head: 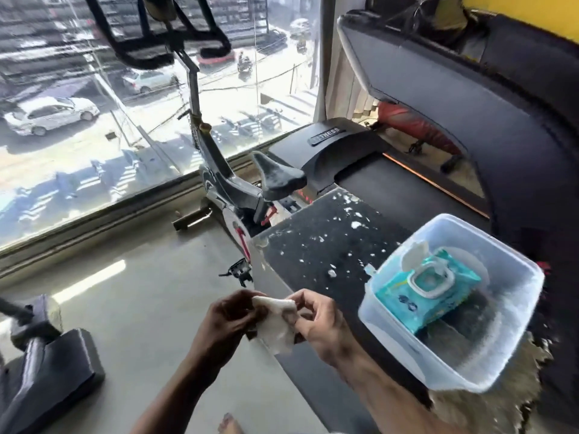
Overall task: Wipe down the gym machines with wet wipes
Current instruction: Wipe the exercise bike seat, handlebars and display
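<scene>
While both the left hand (233,321) and right hand (316,324) pinch the crumpled wet wipe (277,324), hanging downward, the wipes pack (429,288) sits in a tub (407,349) just right.

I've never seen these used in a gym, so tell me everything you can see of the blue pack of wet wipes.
The wet wipes pack is a soft teal-blue plastic pouch with a white flip lid standing open and a wipe poking from the opening. It lies tilted inside a clear plastic tub, which sits on the treadmill deck. Neither hand touches it.
</scene>
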A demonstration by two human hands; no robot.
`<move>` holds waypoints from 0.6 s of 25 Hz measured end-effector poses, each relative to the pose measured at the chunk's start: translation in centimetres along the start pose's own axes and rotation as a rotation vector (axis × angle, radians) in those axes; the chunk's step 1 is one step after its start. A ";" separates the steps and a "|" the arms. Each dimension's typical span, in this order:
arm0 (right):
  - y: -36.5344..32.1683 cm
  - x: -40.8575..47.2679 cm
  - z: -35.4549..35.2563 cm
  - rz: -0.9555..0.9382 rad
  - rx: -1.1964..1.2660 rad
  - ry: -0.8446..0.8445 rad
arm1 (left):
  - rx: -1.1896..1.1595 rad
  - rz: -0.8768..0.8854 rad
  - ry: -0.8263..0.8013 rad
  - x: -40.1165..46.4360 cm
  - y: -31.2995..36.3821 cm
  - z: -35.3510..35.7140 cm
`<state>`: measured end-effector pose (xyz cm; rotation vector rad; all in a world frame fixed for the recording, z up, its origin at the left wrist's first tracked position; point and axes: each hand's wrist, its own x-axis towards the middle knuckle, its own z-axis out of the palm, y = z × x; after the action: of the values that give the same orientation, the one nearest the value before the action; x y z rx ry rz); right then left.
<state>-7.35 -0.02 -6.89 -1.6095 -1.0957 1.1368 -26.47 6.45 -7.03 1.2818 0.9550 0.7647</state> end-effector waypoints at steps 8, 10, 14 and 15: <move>-4.4 10.1 6.1 0.027 0.080 0.134 | -0.086 -0.033 -0.158 11.0 1.9 -8.9; -5.3 13.1 6.6 0.046 0.142 0.150 | -0.080 -0.043 -0.212 13.7 2.0 -10.6; -6.3 20.1 7.8 0.097 0.250 0.007 | 0.056 -0.043 -0.230 21.6 1.2 -14.0; -6.5 21.6 8.1 0.095 0.230 -0.001 | 0.079 -0.035 -0.239 23.5 1.2 -14.8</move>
<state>-12.01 23.48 -7.02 -1.4928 -0.8620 1.2764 -29.74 33.92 -9.81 1.3871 0.8181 0.5372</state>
